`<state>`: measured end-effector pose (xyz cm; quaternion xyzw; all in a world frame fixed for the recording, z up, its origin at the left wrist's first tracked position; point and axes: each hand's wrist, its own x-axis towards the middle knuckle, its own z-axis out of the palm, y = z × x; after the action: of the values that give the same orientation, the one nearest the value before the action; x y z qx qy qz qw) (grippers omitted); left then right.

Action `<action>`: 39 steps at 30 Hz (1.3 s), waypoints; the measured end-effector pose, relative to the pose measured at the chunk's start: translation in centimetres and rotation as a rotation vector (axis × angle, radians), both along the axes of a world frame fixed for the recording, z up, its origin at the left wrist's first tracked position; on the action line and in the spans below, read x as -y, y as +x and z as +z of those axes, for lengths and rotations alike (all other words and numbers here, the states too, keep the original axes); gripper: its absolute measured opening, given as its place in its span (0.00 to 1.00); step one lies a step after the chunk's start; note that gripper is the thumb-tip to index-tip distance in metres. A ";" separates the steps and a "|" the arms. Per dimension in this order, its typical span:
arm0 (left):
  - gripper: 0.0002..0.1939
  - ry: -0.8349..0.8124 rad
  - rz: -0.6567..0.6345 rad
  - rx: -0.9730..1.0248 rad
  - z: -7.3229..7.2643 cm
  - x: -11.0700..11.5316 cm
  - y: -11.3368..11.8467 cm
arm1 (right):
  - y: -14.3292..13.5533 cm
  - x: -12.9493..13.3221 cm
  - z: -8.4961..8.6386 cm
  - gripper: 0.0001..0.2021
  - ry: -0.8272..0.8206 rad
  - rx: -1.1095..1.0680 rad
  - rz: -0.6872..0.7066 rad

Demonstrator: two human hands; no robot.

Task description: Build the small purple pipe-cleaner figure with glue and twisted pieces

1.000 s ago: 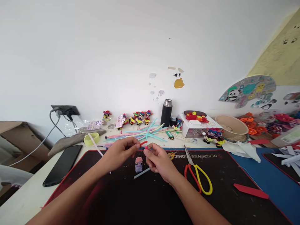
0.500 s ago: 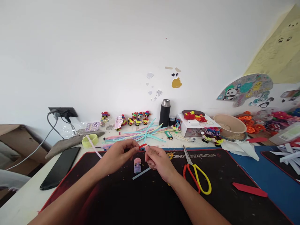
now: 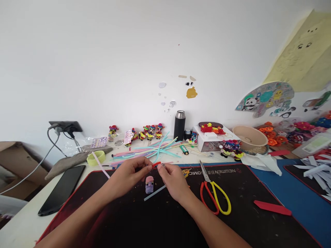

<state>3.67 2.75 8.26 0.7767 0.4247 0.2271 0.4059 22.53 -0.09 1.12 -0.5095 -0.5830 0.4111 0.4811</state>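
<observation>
Between my hands is a short red piece that looks like pipe cleaner (image 3: 156, 164). The fingertips of my left hand (image 3: 134, 172) pinch one end of it. My right hand (image 3: 172, 181) is closed at the other end; something small and shiny shows by its fingertips, too small to name. Below them on the black mat, a pink and purple fuzzy figure (image 3: 149, 185) with dark eyes stands next to a pale blue strip (image 3: 155, 193). A small yellow item (image 3: 186, 173) lies partly behind my right hand. Scissors (image 3: 213, 193) with red and yellow handles rest to the right.
Pastel pipe cleaners (image 3: 144, 150) lie in a pile behind the mat, near small figures (image 3: 152, 131) and a black thermos (image 3: 179, 125). A phone (image 3: 62, 189) and yellow tape roll (image 3: 96, 157) sit left. A beige bowl (image 3: 249, 136) and red strip (image 3: 272, 207) are right.
My hands have come slightly closer together, and my right fingertips now meet the red piece's end. The whole view has shifted a little.
</observation>
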 end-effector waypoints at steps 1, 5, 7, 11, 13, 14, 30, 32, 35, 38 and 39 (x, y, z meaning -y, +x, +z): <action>0.21 -0.015 -0.002 0.004 0.1 0.0 0.0 | 0.0 0.0 0.1 0.24 0.011 0.011 -0.008; 0.23 -0.081 -0.018 0.059 0.2 0.2 0.2 | -0.1 0.1 0.3 0.22 0.020 0.040 -0.026; 0.24 -0.130 -0.024 0.084 0.2 0.2 0.2 | -0.2 0.2 0.4 0.21 0.027 0.056 -0.037; 0.25 -0.195 -0.025 0.104 -0.1 0.0 0.1 | -0.4 0.4 0.6 0.20 0.031 0.087 -0.050; 0.25 -0.209 -0.021 0.113 -0.2 -0.1 0.1 | -0.5 0.5 0.7 0.20 0.032 0.098 -0.048; 0.25 -0.213 -0.020 0.119 -0.1 -0.1 0.2 | -0.5 0.5 0.6 0.20 0.035 0.100 -0.043; 0.27 -0.253 -0.034 0.138 0.2 0.0 0.4 | -0.8 0.5 0.4 0.20 0.018 0.078 -0.071; 0.27 -0.260 -0.035 0.141 0.3 0.1 0.5 | -0.7 0.5 0.3 0.20 0.021 0.084 -0.075; 0.29 -0.279 -0.032 0.145 0.3 0.1 0.5 | -0.7 0.6 0.4 0.19 0.014 0.096 -0.085; 0.29 -0.283 -0.027 0.147 0.1 0.0 0.5 | -0.8 0.6 0.6 0.19 0.003 0.104 -0.090; 0.28 -0.282 -0.026 0.150 0.0 -0.1 0.5 | -0.8 0.5 0.6 0.19 0.000 0.104 -0.090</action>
<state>4.13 2.80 8.30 0.6983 0.4108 0.2170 0.5445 21.77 -0.63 1.73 -0.5559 -0.5836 0.3620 0.4683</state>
